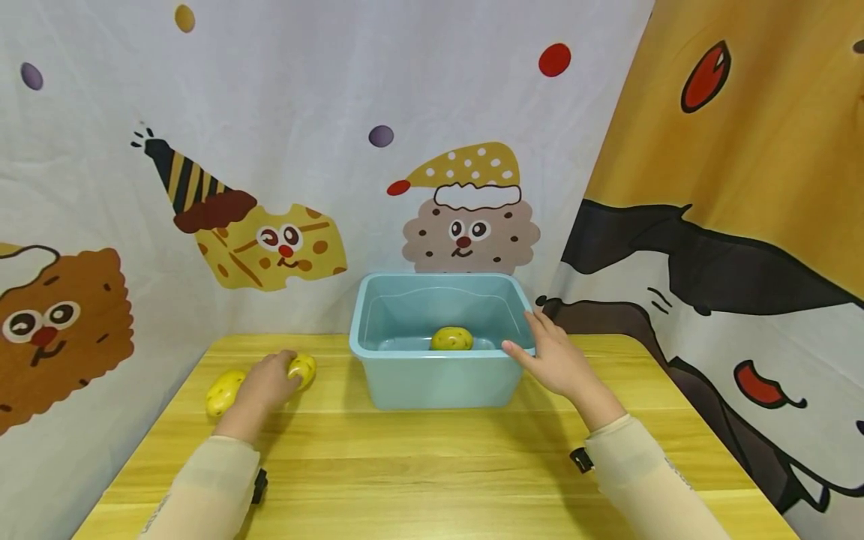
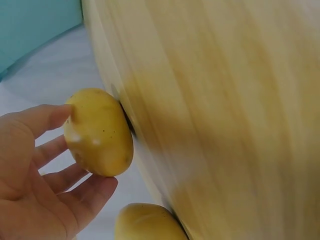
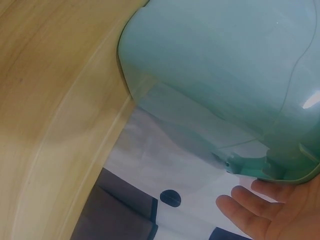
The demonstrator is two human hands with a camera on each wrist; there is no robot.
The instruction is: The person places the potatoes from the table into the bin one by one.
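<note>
On the left of the table, my left hand (image 1: 265, 388) grips a yellow potato (image 1: 304, 370). In the left wrist view the thumb presses one side of the potato (image 2: 100, 135), and the fingers curl about its other side; it appears to rest on the wood. A second potato (image 1: 223, 393) lies just left of that hand. My right hand (image 1: 559, 361) rests on the right rim of a light blue plastic box (image 1: 442, 384), its fingers fairly straight. Inside the box lies another potato (image 1: 452, 339), its lower part hidden by the front wall.
The wood-grain table (image 1: 432, 465) extends in front of the box and to both sides. Behind it hangs a white cloth (image 1: 304, 112) printed with cartoon figures, and a patterned orange part (image 1: 776, 150) of cloth drapes at the right.
</note>
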